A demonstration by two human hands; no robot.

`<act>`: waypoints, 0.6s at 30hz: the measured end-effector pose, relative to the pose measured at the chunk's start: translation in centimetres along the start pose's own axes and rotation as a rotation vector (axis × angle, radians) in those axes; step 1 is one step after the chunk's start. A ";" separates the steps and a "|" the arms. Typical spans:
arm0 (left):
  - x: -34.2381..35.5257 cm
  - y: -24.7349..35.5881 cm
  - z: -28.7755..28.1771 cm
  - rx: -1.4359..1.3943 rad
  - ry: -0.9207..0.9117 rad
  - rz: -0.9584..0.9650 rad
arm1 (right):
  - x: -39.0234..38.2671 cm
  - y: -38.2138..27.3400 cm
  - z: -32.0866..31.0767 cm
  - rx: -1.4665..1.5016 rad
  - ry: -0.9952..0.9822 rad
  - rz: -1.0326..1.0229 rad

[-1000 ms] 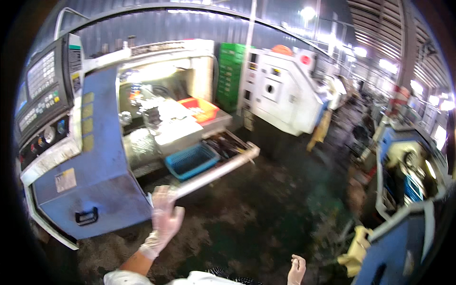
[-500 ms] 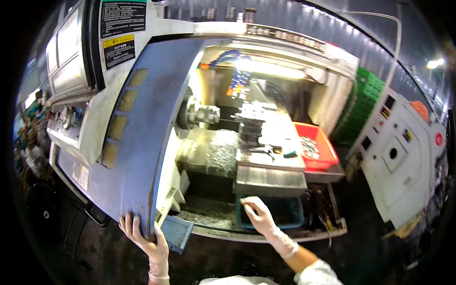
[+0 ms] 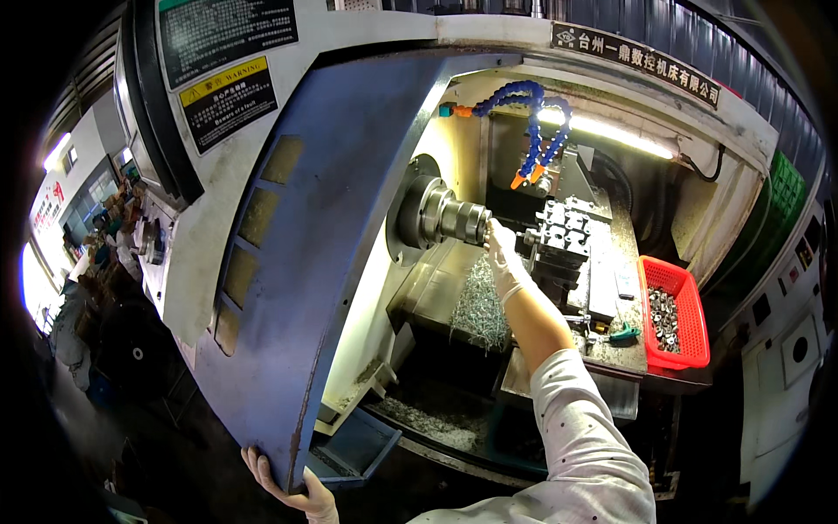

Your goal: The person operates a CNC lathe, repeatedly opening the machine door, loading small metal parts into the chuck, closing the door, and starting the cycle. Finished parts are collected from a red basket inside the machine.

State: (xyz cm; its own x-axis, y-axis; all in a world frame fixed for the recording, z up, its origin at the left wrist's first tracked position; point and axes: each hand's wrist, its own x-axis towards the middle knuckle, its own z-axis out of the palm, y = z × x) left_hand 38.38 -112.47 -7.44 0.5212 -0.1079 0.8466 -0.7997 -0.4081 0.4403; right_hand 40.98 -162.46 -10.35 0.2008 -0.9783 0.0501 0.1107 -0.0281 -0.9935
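Right hand (image 3: 502, 253), gloved, reaches fingertips-first to the spindle chuck (image 3: 454, 218) just to its left, chuck axis lying sideways; grip hidden. Left hand (image 3: 297, 489) grips the blue door (image 3: 323, 262) edge

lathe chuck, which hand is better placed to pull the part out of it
Right, probably. The gloved right hand is already inside the enclosure with its fingertips at the face of the chuck. The left hand is outside and low, gripping the bottom edge of the blue sliding door.
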 end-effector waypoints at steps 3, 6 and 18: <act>-0.6 -0.9 -0.1 0.034 0.016 -0.021 | -1.0 -1.8 -0.5 0.238 0.053 0.196; -0.5 -0.5 -0.1 -0.024 0.020 -0.034 | -1.2 -1.6 -0.7 0.694 0.151 0.362; 0.2 -1.2 0.1 0.064 0.069 -0.042 | -7.0 -4.2 -18.6 0.266 0.417 -0.584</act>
State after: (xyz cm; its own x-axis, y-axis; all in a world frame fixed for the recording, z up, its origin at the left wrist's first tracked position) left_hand 39.47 -112.07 -7.85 0.5302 -0.0273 0.8474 -0.7557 -0.4685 0.4576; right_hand 20.99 -159.35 -8.48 -0.3406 -0.8178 0.4639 0.3272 -0.5657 -0.7569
